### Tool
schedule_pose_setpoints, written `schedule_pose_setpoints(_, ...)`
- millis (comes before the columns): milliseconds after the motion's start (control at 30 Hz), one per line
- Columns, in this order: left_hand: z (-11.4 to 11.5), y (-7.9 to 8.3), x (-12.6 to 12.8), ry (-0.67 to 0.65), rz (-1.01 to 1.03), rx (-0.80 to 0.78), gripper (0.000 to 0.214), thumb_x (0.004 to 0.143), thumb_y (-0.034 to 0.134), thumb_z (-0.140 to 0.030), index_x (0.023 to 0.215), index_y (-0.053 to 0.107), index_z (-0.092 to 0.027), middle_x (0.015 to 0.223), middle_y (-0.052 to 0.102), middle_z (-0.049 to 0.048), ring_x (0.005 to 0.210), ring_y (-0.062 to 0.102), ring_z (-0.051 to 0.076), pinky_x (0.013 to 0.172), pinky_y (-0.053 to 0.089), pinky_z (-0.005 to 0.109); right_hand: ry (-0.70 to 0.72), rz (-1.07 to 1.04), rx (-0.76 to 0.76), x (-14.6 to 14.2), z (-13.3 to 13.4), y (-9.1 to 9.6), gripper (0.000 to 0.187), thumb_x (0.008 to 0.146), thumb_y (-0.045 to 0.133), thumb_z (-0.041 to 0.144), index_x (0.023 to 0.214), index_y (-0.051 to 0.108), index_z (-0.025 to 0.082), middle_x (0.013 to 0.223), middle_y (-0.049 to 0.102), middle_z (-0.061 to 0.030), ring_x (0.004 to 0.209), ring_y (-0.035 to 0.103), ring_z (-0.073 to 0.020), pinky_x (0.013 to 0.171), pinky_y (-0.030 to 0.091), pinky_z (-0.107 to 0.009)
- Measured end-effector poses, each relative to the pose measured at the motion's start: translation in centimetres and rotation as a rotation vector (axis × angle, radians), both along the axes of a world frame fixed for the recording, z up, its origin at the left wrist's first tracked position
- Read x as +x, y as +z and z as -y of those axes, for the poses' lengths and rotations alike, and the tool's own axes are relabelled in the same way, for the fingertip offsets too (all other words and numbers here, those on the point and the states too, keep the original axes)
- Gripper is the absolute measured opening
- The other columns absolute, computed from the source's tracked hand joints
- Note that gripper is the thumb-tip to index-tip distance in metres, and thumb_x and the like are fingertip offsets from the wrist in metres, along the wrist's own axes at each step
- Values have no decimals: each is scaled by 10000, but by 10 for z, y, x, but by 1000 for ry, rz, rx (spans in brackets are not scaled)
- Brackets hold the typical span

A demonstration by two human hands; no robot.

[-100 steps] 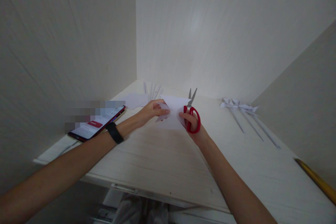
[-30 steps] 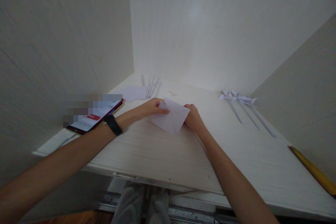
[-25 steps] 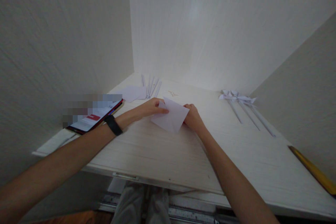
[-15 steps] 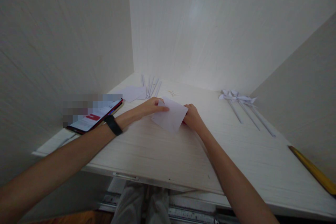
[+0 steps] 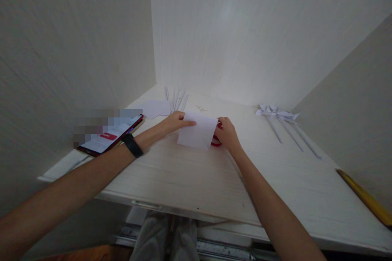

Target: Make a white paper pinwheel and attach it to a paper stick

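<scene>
A white square sheet of paper point(image 5: 198, 132) is pinched at its left edge by my left hand point(image 5: 179, 120), thumb on top. At the sheet's right edge my right hand point(image 5: 226, 132) is closed on red-handled scissors point(image 5: 216, 142); a red loop shows below the fingers, while the blades are hidden. Behind my left hand lie several thin white paper sticks point(image 5: 176, 100) and some loose white sheets point(image 5: 154, 108). To the right rest white paper pinwheels point(image 5: 277, 113) on paper sticks.
A phone point(image 5: 112, 134) with a lit screen lies at the left of the white table point(image 5: 190, 179). Small pale pieces point(image 5: 201, 108) lie near the back wall. A yellow strip-like object point(image 5: 364, 197) runs along the right wall. Walls enclose three sides.
The paper has turned so its edges lie straighter to me. More of the red scissor handle shows beneath my right hand, which has shifted slightly. My left hand keeps its pinch.
</scene>
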State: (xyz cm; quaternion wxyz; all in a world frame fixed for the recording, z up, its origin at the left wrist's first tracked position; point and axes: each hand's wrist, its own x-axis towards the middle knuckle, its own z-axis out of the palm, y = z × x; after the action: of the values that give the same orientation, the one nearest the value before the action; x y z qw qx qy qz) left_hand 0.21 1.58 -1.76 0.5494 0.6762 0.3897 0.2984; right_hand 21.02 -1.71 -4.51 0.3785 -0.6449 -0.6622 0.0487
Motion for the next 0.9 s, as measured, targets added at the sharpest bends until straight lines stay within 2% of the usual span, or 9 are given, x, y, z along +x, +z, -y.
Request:
schedule_pose_setpoints(167, 2, 2, 0, 68, 62, -29, 307, 659, 689, -326, 830, 662, -74, 803, 677, 66, 646, 572, 117, 625, 423, 229, 39, -335, 118, -2, 6, 15, 392, 903, 272, 380, 854, 605, 179, 945, 603, -66, 874, 540, -157, 786, 437, -305)
schedule_pose_setpoints(267, 1, 0, 0, 89, 71, -36, 287, 653, 695, -303, 831, 654, -82, 806, 676, 60, 642, 578, 117, 623, 431, 233, 93, -418, 133, -6, 11, 19, 399, 901, 286, 428, 909, 600, 182, 1019, 594, -67, 898, 539, -149, 770, 452, -287)
schedule_pose_setpoints(567, 1, 0, 1, 71, 96, -58, 228, 660, 706, -255, 808, 647, -92, 786, 680, 55, 627, 581, 117, 603, 439, 231, 174, -373, 191, -14, 15, 26, 212, 823, 494, 364, 860, 591, 179, 954, 564, -56, 876, 545, -140, 702, 473, -254)
schedule_pose_setpoints(767, 5, 2, 3, 51, 117, -62, 238, 650, 709, -253, 803, 627, -89, 757, 671, 53, 619, 577, 121, 600, 436, 237, 241, -275, 214, -16, 16, 27, 91, 797, 514, 253, 772, 569, 185, 920, 548, -40, 858, 532, -130, 687, 477, -243)
schedule_pose_setpoints(900, 4, 3, 4, 54, 107, -9, 276, 642, 702, -271, 831, 617, -88, 772, 661, 53, 639, 570, 119, 614, 432, 239, 215, -227, 242, -16, 16, 26, 78, 797, 511, 235, 758, 559, 187, 892, 550, -36, 835, 528, -131, 677, 481, -252)
